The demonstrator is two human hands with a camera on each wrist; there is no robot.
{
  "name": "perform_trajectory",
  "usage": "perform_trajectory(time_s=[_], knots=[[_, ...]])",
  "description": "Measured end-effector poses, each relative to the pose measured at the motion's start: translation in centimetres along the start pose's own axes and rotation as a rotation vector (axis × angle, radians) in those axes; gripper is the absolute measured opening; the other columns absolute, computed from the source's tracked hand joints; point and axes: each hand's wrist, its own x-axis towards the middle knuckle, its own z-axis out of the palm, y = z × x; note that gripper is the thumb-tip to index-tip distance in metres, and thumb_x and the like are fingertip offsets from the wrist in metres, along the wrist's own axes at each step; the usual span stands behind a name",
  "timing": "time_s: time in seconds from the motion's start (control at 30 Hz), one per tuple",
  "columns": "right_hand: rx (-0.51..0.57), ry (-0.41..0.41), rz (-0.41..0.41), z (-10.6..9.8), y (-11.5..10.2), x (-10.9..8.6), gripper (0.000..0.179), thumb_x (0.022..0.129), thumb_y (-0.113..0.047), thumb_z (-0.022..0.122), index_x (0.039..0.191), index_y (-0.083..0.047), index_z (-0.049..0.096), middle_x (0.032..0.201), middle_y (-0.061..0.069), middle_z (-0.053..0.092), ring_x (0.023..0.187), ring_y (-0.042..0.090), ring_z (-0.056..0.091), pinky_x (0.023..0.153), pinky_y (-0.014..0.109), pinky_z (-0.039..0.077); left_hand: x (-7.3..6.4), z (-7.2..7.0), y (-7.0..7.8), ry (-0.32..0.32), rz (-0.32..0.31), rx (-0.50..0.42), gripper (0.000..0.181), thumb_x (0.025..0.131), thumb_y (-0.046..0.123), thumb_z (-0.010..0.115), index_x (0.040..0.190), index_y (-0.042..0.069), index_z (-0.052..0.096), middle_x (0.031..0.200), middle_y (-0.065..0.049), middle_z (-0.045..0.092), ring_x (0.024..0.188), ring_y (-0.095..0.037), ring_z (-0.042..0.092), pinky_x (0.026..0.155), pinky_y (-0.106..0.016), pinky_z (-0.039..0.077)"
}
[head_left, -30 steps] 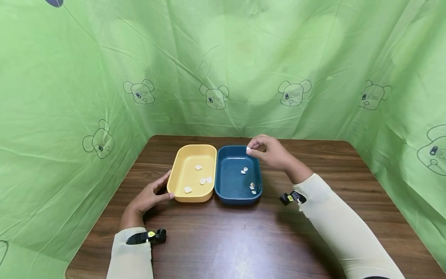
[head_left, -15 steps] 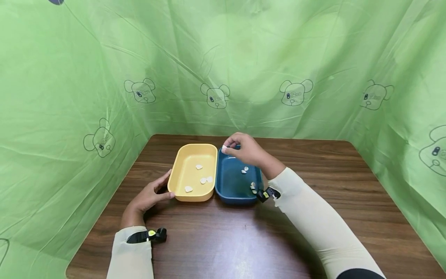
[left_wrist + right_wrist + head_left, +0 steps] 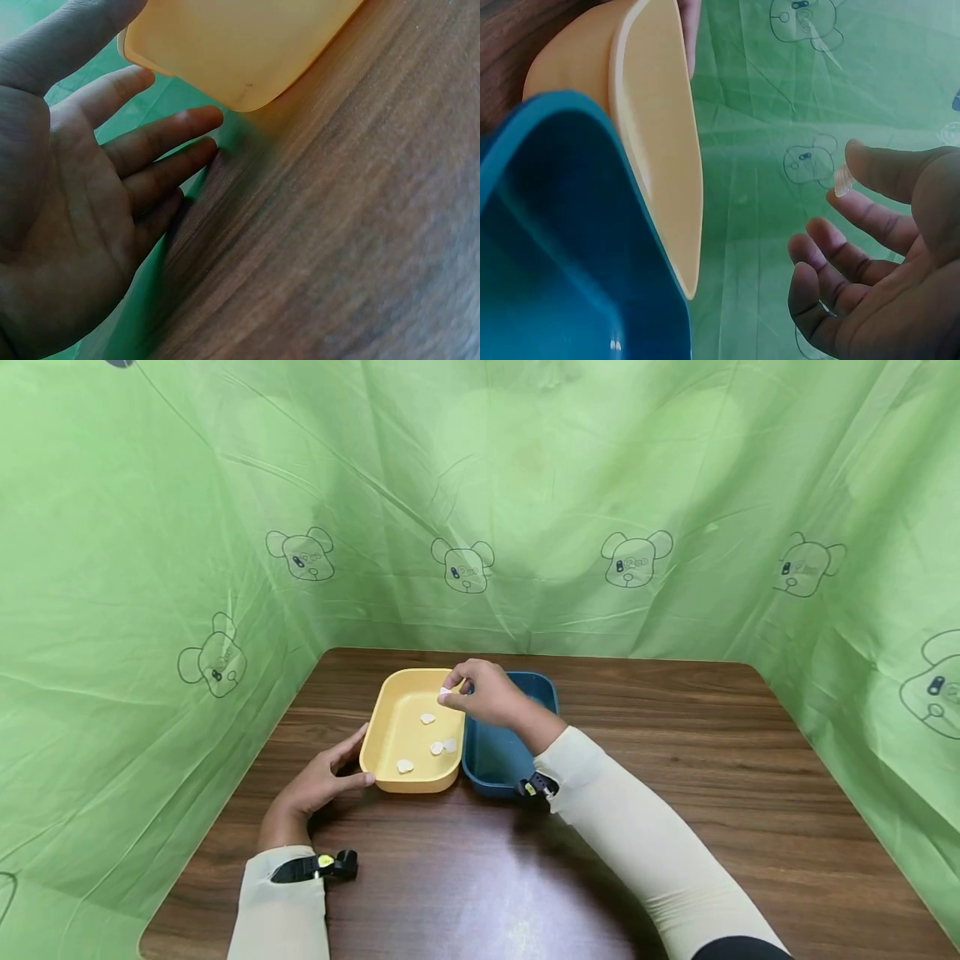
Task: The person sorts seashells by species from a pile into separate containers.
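Between thumb and index finger, my right hand [image 3: 491, 696] pinches a small whitish seashell [image 3: 843, 181]; its ribbed surface shows in the right wrist view. In the head view this hand is over the far right part of a yellow tray [image 3: 401, 714]. Several pale shells [image 3: 405, 767] lie on that tray's floor. My left hand [image 3: 318, 783] rests at the tray's near left corner, its thumb at the front and its fingers, loosely extended, along the left side. Beside the yellow tray stands a blue tray [image 3: 495, 756], partly covered by my right hand and wrist.
Both trays stand side by side on a dark wooden table [image 3: 675, 760]. A green curtain [image 3: 540, 510] with bear outlines surrounds the table at the back and sides. Black straps with small cameras sit on both wrists.
My right hand has moved left with the seashell, from the blue tray's far right corner to over the yellow tray. My left hand has stayed at its corner.
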Motion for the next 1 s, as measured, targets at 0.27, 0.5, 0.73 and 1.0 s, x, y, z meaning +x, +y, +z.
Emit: perform_trajectory(time_s=[0.27, 0.5, 0.73, 1.0], knots=[[0.005, 0.016, 0.021, 1.2, -0.8, 0.5, 0.016, 0.101, -0.025, 0.081, 0.106, -0.01, 0.079, 0.12, 0.009, 0.071, 0.111, 0.029, 0.063, 0.089, 0.037, 0.054, -0.1, 0.0, 0.0, -0.004, 0.002, -0.006, 0.097, 0.098, 0.022, 0.085, 0.175, 0.027, 0.027, 0.179, -0.018, 0.032, 0.166, -0.042, 0.026, 0.107, -0.004, 0.032], [0.007, 0.01, -0.001, 1.8, -1.4, 1.0, 0.019, 0.1, -0.026, 0.082, 0.107, -0.009, 0.079, 0.124, 0.016, 0.071, 0.116, 0.036, 0.063, 0.091, 0.037, 0.053, 0.0, 0.0, 0.2, -0.006, 0.002, 0.007, 0.096, 0.098, 0.023, 0.084, 0.175, 0.028, 0.028, 0.178, -0.017, 0.033, 0.165, -0.041, 0.028, 0.111, -0.009, 0.035], [-0.003, 0.024, -0.05, 2.5, -1.9, 1.4, 0.023, 0.099, -0.029, 0.084, 0.111, -0.01, 0.08, 0.123, 0.013, 0.073, 0.113, 0.03, 0.066, 0.092, 0.036, 0.056, 0.0, 0.0, 0.0, -0.008, 0.005, 0.001, 0.095, 0.099, 0.021, 0.083, 0.175, 0.026, 0.027, 0.179, -0.018, 0.032, 0.166, -0.041, 0.027, 0.11, -0.008, 0.034], [0.041, 0.041, -0.05, 2.0, -2.1, 1.3, 0.039, 0.1, -0.031, 0.083, 0.13, -0.008, 0.077, 0.136, 0.013, 0.071, 0.122, 0.036, 0.068, 0.099, 0.044, 0.058, -0.1, 0.0, 0.1, -0.003, -0.004, 0.01, 0.095, 0.099, 0.021, 0.083, 0.175, 0.027, 0.026, 0.178, -0.017, 0.033, 0.165, -0.04, 0.029, 0.115, -0.014, 0.036]])
